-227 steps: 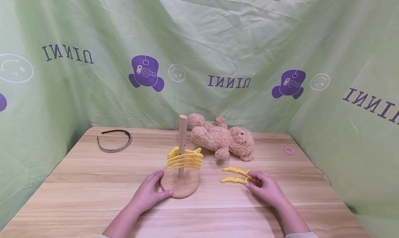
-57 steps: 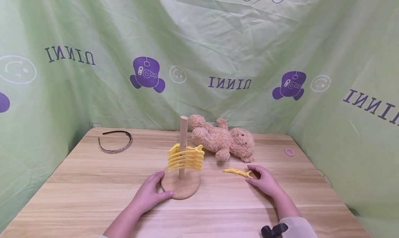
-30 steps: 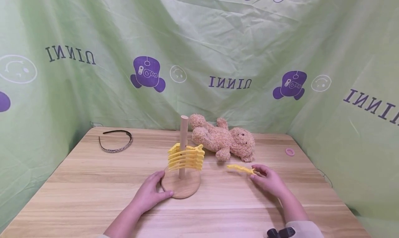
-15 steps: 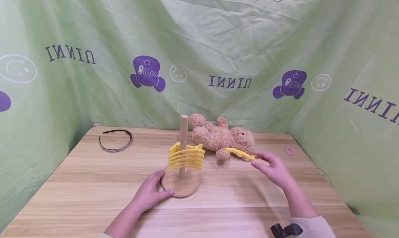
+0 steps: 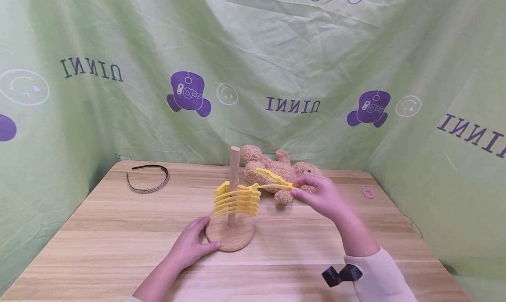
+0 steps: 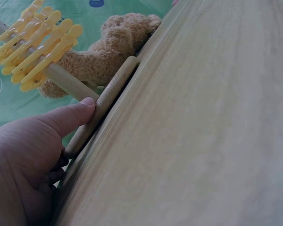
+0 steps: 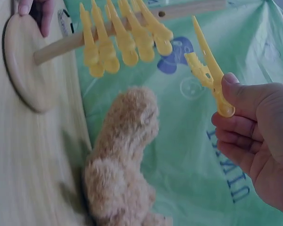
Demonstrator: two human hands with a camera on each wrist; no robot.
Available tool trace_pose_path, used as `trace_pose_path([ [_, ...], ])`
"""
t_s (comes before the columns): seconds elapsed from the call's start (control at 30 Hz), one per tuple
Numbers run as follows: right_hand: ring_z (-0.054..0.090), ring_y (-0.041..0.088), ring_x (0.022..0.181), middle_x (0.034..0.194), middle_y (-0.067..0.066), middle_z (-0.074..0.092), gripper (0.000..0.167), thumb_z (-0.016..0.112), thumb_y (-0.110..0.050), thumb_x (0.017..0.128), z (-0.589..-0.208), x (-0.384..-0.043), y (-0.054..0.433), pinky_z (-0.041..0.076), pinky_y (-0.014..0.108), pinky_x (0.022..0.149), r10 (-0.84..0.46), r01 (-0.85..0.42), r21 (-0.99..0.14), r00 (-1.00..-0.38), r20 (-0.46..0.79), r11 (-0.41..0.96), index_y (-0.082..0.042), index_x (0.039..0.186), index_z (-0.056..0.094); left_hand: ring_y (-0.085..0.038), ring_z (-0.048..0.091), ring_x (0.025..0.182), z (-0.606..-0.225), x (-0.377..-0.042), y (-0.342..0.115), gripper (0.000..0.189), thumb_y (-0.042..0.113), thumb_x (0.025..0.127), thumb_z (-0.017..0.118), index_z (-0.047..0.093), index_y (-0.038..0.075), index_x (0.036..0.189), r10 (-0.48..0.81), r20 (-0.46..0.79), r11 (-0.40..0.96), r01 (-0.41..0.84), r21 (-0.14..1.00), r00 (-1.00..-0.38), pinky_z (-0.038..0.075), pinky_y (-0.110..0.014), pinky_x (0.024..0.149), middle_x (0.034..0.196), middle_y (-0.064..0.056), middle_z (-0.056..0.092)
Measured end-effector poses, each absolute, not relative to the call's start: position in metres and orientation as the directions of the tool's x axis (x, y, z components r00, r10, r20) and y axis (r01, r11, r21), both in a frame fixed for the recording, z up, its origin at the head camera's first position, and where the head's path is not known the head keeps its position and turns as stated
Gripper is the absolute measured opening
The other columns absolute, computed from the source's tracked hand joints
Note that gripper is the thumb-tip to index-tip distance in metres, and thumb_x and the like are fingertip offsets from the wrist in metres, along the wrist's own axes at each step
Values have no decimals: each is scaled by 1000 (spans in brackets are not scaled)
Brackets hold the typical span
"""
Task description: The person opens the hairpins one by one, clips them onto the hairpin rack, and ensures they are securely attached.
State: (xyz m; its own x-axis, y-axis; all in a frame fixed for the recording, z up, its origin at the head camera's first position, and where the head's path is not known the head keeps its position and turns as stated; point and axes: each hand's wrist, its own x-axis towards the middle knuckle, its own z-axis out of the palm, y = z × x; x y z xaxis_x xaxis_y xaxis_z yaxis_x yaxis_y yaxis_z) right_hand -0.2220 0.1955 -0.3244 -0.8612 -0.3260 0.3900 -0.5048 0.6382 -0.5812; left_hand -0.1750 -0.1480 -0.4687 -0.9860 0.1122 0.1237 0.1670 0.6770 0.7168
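My left hand (image 5: 193, 245) grips the left rim of the round base of a wooden post stand (image 5: 233, 240), its thumb on top in the left wrist view. Several yellow hair clips (image 5: 237, 203) are clipped around the upright post, one above another. With thumb and fingers, my right hand (image 5: 322, 198) pinches the handle end of another yellow hair clip (image 7: 212, 75). That clip is spread, its toothed arm apart from its smooth one. It is held in the air to the right of the post, around the level of the top clips, apart from the post in the right wrist view.
Behind the stand, a fluffy teddy bear (image 5: 262, 174) lies on its back, partly hidden by my right hand. A dark, glittery headband (image 5: 150, 190) lies back left on the wooden table (image 5: 118, 231). Far right is a pink hair tie (image 5: 371, 196). Green printed cloth (image 5: 253, 51) surrounds the table.
Of two loose clips on the table, one has joined the post. My right hand has picked up the other, raised it leftward toward the post and squeezed it apart. My left hand stays put.
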Motion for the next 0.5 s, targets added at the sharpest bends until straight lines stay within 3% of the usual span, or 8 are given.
trace_pose_path([
  [0.17,67,29,101,97,9,74,19,76,-16,85,-316,-231,166,55,50,91,-387,-545,-576,-838,384,609,-6,100,74,-46,40,137,-468,-175,-148,89,43,74,82,47,-8,139,114,128,682,172,711,-985,30,-59,116,145,-27,46],
  [0.5,68,22,99,101,5,74,19,76,-21,85,-308,-241,128,56,42,89,-455,-549,-584,-833,316,598,-9,100,75,-46,40,137,-468,-174,-148,90,42,73,83,48,-8,139,114,124,677,169,716,-986,30,-59,116,145,-27,47],
])
